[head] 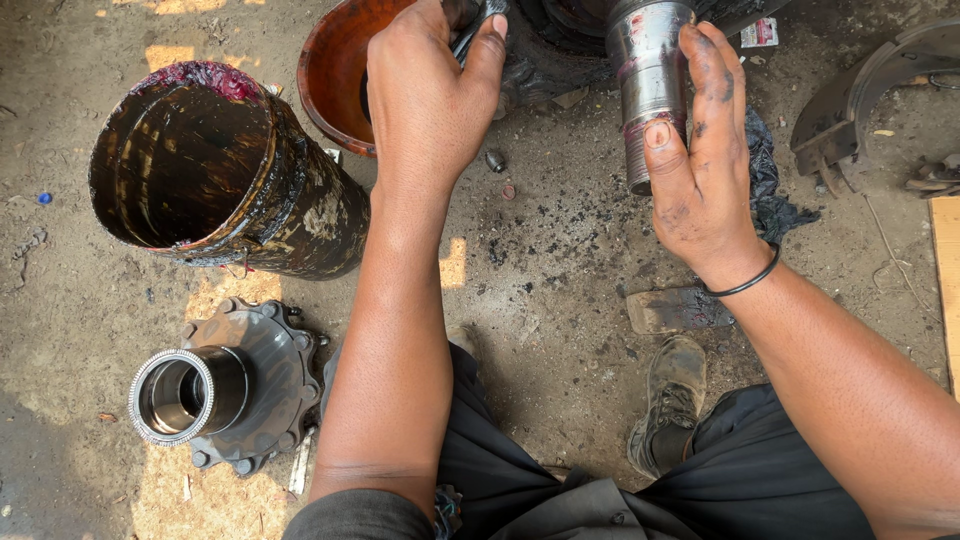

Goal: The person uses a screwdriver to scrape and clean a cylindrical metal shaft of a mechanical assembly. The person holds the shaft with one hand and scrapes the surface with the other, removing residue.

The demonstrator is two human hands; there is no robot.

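The right hand (700,170) lies flat and open against the shiny grey metal axle shaft (648,70) near the top. The left hand (432,95) has its grip closed on a dark tool (470,25) by the rusty brown bowl (335,70). A big greasy metal can (215,175) lies on the dirt floor (560,300).

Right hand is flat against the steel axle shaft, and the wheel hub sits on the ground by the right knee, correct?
Not quite. In the head view the right hand does rest against the axle shaft, but the wheel hub sits on the ground on the left side, below the greasy drum.
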